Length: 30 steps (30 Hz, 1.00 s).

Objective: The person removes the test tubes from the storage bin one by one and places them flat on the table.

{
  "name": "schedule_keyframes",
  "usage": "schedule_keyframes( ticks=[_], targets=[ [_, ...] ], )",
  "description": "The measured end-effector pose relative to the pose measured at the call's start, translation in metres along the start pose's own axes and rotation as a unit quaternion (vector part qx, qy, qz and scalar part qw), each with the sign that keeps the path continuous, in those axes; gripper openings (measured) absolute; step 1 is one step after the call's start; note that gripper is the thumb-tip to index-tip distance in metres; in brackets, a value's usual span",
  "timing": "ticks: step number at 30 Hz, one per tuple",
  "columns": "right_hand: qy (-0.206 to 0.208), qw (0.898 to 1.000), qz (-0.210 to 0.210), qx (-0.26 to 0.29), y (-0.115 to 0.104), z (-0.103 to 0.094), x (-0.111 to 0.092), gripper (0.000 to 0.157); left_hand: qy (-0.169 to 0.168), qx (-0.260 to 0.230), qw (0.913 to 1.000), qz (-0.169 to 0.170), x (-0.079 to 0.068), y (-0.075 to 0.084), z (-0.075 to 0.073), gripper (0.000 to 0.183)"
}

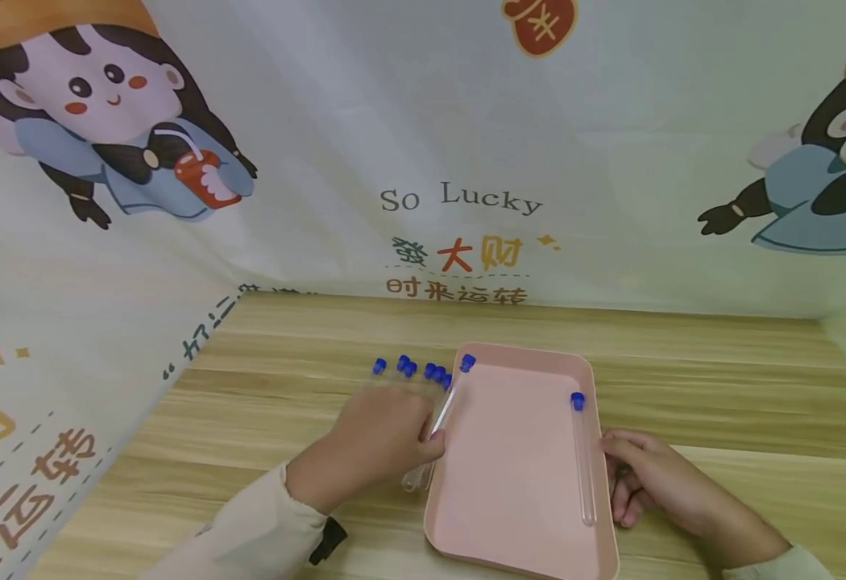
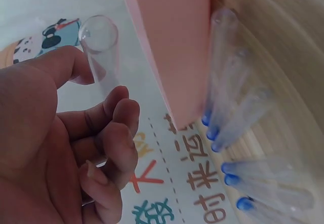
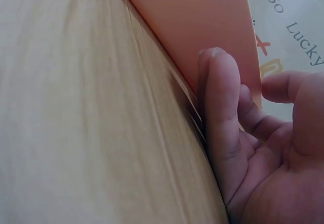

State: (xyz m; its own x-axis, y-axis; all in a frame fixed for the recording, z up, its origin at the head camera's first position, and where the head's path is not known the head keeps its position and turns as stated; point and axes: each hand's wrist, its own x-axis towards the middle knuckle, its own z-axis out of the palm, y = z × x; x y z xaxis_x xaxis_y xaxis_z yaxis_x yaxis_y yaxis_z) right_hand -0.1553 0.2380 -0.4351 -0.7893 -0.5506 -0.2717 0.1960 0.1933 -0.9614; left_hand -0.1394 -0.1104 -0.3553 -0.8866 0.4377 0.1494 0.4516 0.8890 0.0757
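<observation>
My left hand (image 1: 387, 431) pinches a clear test tube (image 1: 450, 405) with a blue cap between thumb and fingers. The tube is tilted, its capped end overlapping the far left corner of the pink tray (image 1: 517, 459) in the head view. In the left wrist view, its rounded glass end (image 2: 98, 34) sticks out past the thumb. My right hand (image 1: 658, 483) holds the tray's right side, thumb at the rim and fingers against the outer wall (image 3: 187, 27). Inside the tray, along its right side, lies another blue-capped test tube (image 1: 584, 467).
Several more blue-capped test tubes (image 2: 245, 105) lie on the wooden table (image 1: 307, 338) left of the tray, partly hidden by my left hand in the head view. A printed white cloth (image 1: 321, 161) stands as a wall behind the table and along its sides.
</observation>
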Motion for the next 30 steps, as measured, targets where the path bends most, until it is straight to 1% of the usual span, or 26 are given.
schedule_keyframes(
  ticks=[2,6,11,15,23,30],
  targets=[
    [-0.001,1.000,-0.001,0.000,0.000,0.000,0.000,0.033,-0.004,-0.002,1.0000,-0.007,-0.002,-0.004,0.001,0.044],
    [0.000,1.000,0.000,0.002,0.000,0.000,0.000,0.033,-0.021,-0.011,0.9991,-0.035,-0.007,-0.013,0.003,0.043],
    [0.003,1.000,0.003,0.002,0.001,0.000,0.000,0.032,-0.041,-0.017,0.9972,-0.059,-0.010,-0.023,0.006,0.049],
    [0.004,1.000,0.003,0.003,0.001,0.000,0.000,0.031,-0.050,-0.014,0.9963,-0.069,-0.010,-0.028,0.010,0.051],
    [0.007,1.000,0.004,0.003,0.002,0.000,-0.001,0.031,-0.068,-0.003,0.9938,-0.088,-0.006,-0.037,0.019,0.048],
    [0.005,1.000,0.003,0.003,0.000,0.000,-0.001,0.032,-0.063,0.005,0.9943,-0.086,-0.005,-0.041,0.025,0.047]
  ],
)
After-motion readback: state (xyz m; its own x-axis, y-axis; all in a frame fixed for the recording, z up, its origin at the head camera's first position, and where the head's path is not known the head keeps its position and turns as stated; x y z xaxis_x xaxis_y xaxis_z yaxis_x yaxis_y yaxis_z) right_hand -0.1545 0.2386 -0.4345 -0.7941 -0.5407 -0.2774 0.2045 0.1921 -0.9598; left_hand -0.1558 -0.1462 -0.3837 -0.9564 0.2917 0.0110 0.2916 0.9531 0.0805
